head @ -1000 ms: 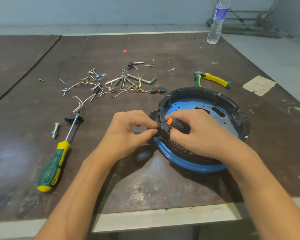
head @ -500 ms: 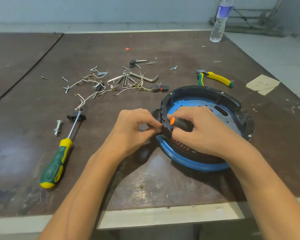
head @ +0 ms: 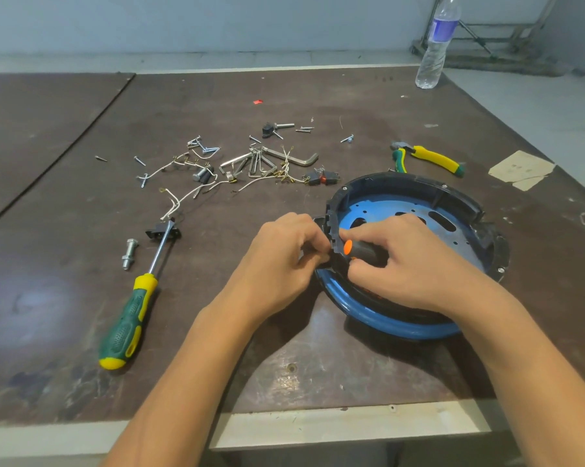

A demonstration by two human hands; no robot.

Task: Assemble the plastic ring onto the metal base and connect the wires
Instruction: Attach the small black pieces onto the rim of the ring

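A black plastic ring (head: 402,183) sits on the round blue metal base (head: 395,326) at the right of the table. My right hand (head: 412,261) grips a short grey tool with an orange end (head: 358,248) inside the ring's left edge. My left hand (head: 284,257) pinches a small black part at the outside of that same edge, fingertips touching the ring. What lies between the fingers is hidden. Loose white wires (head: 183,203) with brass terminals lie on the table behind my left hand.
A green and yellow screwdriver (head: 129,315) lies at the left, with a bolt (head: 129,252) and a black socket (head: 161,230) by its shaft. Hex keys (head: 267,163), screws, a small switch (head: 321,178), pliers (head: 425,158), a water bottle (head: 436,45) and torn paper (head: 520,168) lie farther back.
Both hands stay at the ring's left edge with only small finger shifts. The view has shifted slightly as my head moved.
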